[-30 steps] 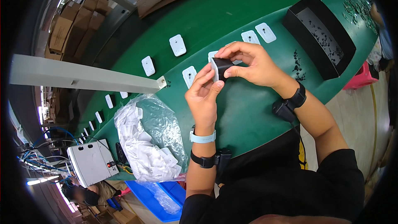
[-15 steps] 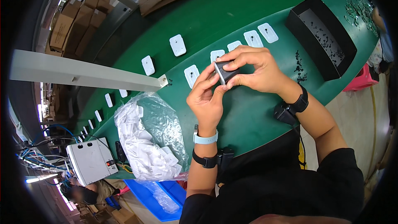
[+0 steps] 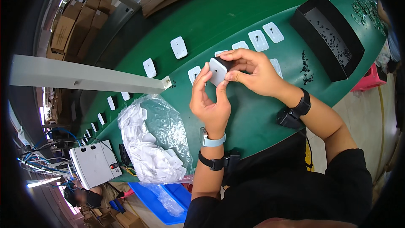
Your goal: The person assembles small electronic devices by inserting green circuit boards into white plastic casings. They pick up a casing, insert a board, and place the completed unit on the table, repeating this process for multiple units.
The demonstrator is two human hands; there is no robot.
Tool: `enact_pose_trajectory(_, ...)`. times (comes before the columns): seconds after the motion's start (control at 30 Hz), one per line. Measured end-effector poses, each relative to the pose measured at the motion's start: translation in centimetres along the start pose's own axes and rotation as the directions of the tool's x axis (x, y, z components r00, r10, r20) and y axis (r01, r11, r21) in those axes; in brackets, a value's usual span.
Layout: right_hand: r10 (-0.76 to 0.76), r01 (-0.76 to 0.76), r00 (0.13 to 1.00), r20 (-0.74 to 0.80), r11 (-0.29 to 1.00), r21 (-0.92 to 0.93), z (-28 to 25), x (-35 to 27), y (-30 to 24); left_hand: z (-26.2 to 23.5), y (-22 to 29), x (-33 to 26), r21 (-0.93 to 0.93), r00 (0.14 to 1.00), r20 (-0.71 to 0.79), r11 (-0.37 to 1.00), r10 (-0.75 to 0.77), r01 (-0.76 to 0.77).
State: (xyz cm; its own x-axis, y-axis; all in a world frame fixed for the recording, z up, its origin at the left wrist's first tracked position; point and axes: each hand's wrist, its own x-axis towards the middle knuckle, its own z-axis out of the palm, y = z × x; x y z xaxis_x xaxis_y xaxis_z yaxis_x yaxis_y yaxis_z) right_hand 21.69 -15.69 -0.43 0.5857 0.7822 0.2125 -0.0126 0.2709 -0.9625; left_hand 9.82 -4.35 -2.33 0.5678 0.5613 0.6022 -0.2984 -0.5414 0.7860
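Observation:
Between my hands is a small black housing with a white rounded cover plate [image 3: 218, 72] on its face, tilted so the white side with a dark centre hole shows. My left hand [image 3: 211, 103] grips the plate's left and lower edges with thumb and fingertips. My right hand [image 3: 259, 75] pinches the black body from the right. On the green table around them lie loose white cover plates, such as one [image 3: 258, 41] with a small black part on it. Another white plate [image 3: 194, 75] is just left of my fingers, and one more is partly hidden behind my right hand.
A black box [image 3: 354, 61] with small black parts stands at right, beside a scattered cluster of them [image 3: 304, 65]. White-faced units [image 3: 179, 47] line the green conveyor beyond. A metal post [image 3: 93, 74] crosses at left, above a plastic bag of white pieces [image 3: 145, 145]. A person sits lower left.
The held housing has turned so its white face, edge-on before, now shows. My left fingers have spread to its edges. Another white plate has come into sight behind my right hand.

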Motion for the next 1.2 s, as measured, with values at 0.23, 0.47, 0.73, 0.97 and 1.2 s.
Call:
enact_pose_trajectory(0.23, -0.081, 0.083, 0.996, -0.027, 0.993, 0.089, 0.9, -0.1, 0.6, 0.0, 0.7, 0.2, 0.211, 0.996, -0.011, 0.974, 0.093, -0.088)
enact_pose_trajectory(0.47, -0.193, 0.193, 0.981, -0.007, 0.981, 0.033, 0.9, 0.0, 0.5, -0.2, 0.6, 0.3, 0.065, 0.998, -0.007, 0.996, 0.068, -0.068)
enact_pose_trajectory(0.73, -0.478, 0.485, 0.873, 0.096, 0.83, -0.275, -0.4, 0.4, 0.4, -1.4, 1.1, 0.9, 0.093, 0.995, 0.093, 0.994, 0.042, -0.05)
enact_pose_trajectory(0.97, -0.431, 0.438, 0.897, 0.094, 0.844, -0.309, -0.1, -0.2, 0.8, -0.7, 0.9, 0.3, 0.055, 0.999, -0.039, 0.998, 0.025, -0.023)
enact_pose_trajectory(1.2, -0.066, 0.067, 0.998, 0.01, 0.986, -0.154, -0.1, 3.2, 0.8, -0.6, 0.8, 0.9, -0.018, 0.963, -0.069, 0.966, -0.26, 0.26)
